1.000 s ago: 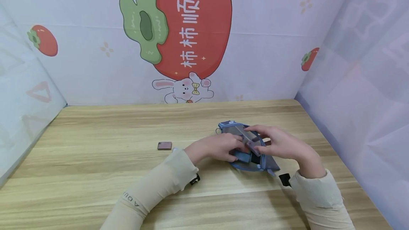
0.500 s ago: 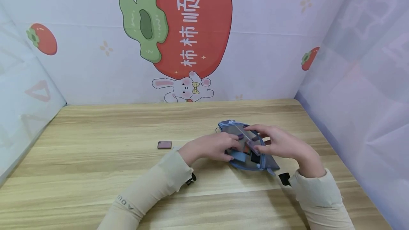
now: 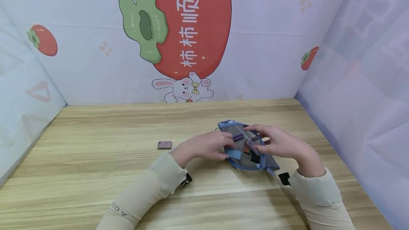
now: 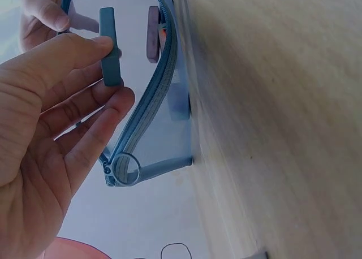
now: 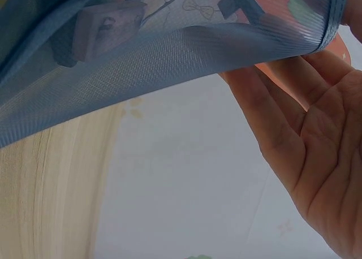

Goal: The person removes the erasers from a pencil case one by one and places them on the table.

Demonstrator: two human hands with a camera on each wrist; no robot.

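Note:
A blue zip pouch (image 3: 228,129) of see-through mesh lies with its mouth spread, holding several small blocks. Among them are a purple block (image 3: 238,137), a mauve block (image 3: 252,147) and a black piece (image 3: 255,157). My left hand (image 3: 207,145) pinches a small blue block (image 4: 110,47) between thumb and fingers at the pouch's left side. In the head view that blue block (image 3: 234,153) shows at the fingertips. My right hand (image 3: 280,142) grips the pouch's right rim; in the right wrist view, the fingers (image 5: 271,112) pass behind the mesh.
A small mauve block (image 3: 164,145) lies on the wooden table (image 3: 105,159), left of the pouch. Black items stick out by the left cuff (image 3: 186,179) and right cuff (image 3: 284,179). Printed walls enclose the table at the back and sides.
My left hand has drawn back leftward from the pouch's middle, bringing the blue block with it and uncovering the purple block. My right hand has stayed at the rim.

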